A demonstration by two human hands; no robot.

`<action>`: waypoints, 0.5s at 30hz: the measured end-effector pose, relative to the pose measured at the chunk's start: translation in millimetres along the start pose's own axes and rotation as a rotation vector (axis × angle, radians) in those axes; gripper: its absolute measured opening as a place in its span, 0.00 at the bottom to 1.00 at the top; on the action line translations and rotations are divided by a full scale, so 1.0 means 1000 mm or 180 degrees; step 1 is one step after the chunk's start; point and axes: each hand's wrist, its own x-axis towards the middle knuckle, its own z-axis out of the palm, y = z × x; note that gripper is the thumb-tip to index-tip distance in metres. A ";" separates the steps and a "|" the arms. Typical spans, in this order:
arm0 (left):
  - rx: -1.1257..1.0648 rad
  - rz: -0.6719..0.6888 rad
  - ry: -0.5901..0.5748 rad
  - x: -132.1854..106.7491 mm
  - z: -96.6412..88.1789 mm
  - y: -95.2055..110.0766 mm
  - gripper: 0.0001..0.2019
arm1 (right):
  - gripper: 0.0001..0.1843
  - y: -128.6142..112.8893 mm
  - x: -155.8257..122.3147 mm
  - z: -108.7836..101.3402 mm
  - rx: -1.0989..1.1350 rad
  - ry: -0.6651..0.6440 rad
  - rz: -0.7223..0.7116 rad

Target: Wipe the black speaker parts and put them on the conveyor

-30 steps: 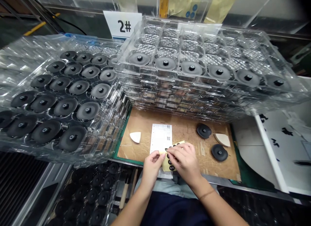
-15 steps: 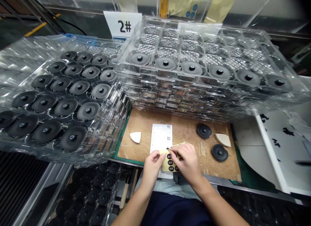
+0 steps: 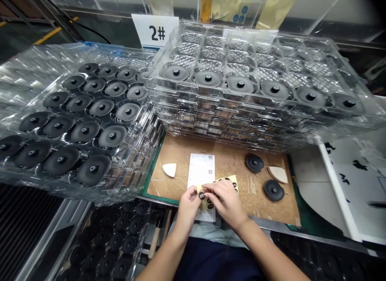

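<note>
Low over the front of the workbench, both hands meet at a yellow sticker sheet (image 3: 233,178) with round black stickers. My left hand (image 3: 187,206) is closed, pinching the sheet's left edge between thumb and fingers. One round black sticker (image 3: 201,195) with white print shows by the left thumb; whether it has come off the backing I cannot tell. My right hand (image 3: 227,200) lies across the sheet, its fingers closed on it and hiding much of it. Beneath them is a white printed paper (image 3: 200,168) with small square codes.
Two round black parts (image 3: 273,190) and a cream wedge (image 3: 277,174) lie right on the cardboard mat (image 3: 232,158); another cream wedge (image 3: 169,170) lies left. Stacked clear trays (image 3: 229,112) wall the back. Left, a tray stack (image 3: 120,152) holds black parts. A 2# sign (image 3: 155,31) stands behind.
The sticker sheet has tilted and turned, so its upper right part now sticks out beyond my right hand. My right fingers have shifted left, closer to my left thumb.
</note>
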 end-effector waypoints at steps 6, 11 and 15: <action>-0.0092 -0.0092 0.0025 -0.001 0.001 0.003 0.11 | 0.04 -0.001 0.012 -0.008 0.0217 -0.0207 0.0211; -0.0163 -0.0163 0.0031 -0.003 0.003 0.004 0.15 | 0.04 0.009 0.054 -0.010 0.0283 -0.0191 0.0666; -0.0158 -0.0163 0.0055 -0.008 0.003 0.003 0.16 | 0.05 0.022 0.095 0.004 0.0175 -0.0421 0.1034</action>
